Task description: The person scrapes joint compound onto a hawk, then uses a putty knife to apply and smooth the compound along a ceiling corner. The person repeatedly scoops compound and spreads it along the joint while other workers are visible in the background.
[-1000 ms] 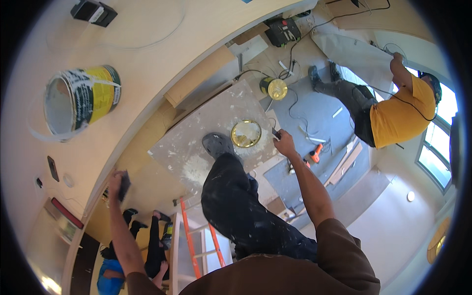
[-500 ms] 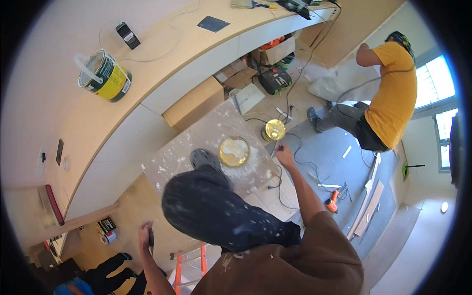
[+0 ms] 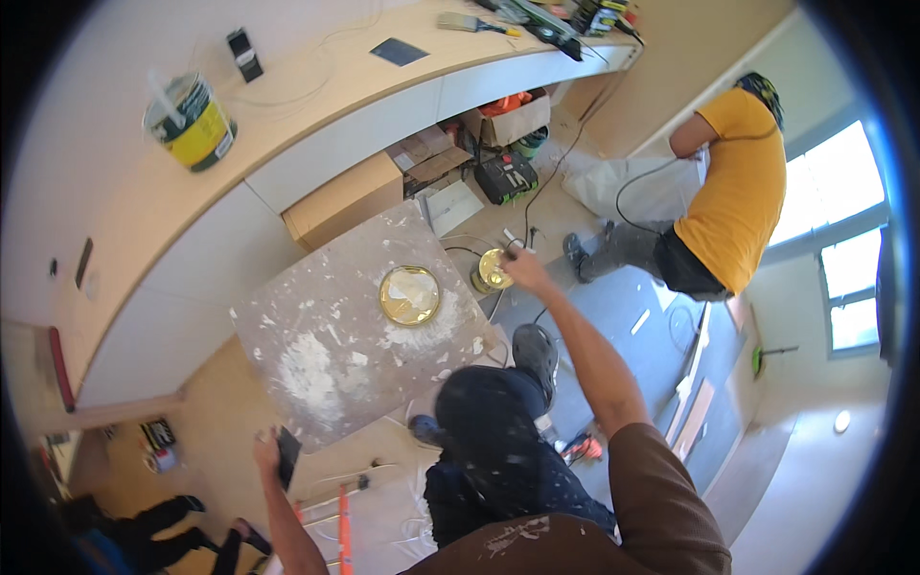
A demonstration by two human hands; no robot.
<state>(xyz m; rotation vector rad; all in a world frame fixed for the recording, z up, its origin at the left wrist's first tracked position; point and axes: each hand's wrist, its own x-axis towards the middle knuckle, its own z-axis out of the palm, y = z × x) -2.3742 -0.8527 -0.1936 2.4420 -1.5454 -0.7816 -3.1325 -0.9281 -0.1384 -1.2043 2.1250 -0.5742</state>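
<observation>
My left hand (image 3: 267,454), low at the left, is closed on a dark flat rectangular plate (image 3: 287,457). My right hand (image 3: 524,269) reaches forward, closed around a small tool with a pale flat end (image 3: 511,240); its exact kind is hard to make out. Below that hand, partly covered by it, stands a gold-coloured tin (image 3: 491,272) on the floor. A round gold lid (image 3: 410,295) with white paste in it lies on a paint-spattered board platform (image 3: 316,374). My shoe (image 3: 536,359) is beside the platform's right corner.
A curved counter (image 3: 316,81) bears a yellow-and-dark bucket (image 3: 195,125) and a brush (image 3: 474,24). A person in a yellow shirt (image 3: 733,192) bends at the right. Cables (image 3: 551,172) trail over the floor. An orange ladder (image 3: 345,527) and another person's legs (image 3: 158,527) are behind.
My leg has come off the platform to its right side. My right hand has moved up and left, over the tin. The plate in my left hand now shows its flat face.
</observation>
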